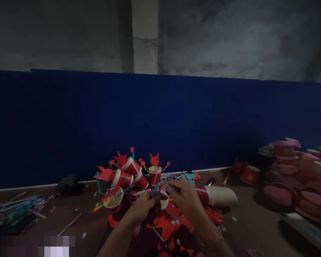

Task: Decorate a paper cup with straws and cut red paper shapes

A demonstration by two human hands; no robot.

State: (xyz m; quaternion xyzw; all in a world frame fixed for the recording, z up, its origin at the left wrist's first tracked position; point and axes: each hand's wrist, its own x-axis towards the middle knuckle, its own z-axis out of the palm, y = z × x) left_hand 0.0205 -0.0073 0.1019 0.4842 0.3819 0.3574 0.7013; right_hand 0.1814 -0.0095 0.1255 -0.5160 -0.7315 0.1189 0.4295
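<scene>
My left hand (143,208) is closed around a red paper cup, whose pale open mouth (164,200) faces up beside its fingers. A short blue strip (155,190) stands up at the cup's edge by my left thumb. My right hand (184,194) is pinched at the cup's other side, close to a small reddish piece; what lies between its fingertips is too small to make out. Below the hands are red paper sheets (169,228) and open scissors (162,242). Behind stand finished-looking cups with red paper heads and strip arms, one upright cup (155,175) among them.
A nested stack of paper cups (222,196) lies on its side to the right. Pink-decorated cups (289,178) are piled far right. Coloured strips and scraps (26,207) litter the left. A blue panel (160,117) runs along the back of the table.
</scene>
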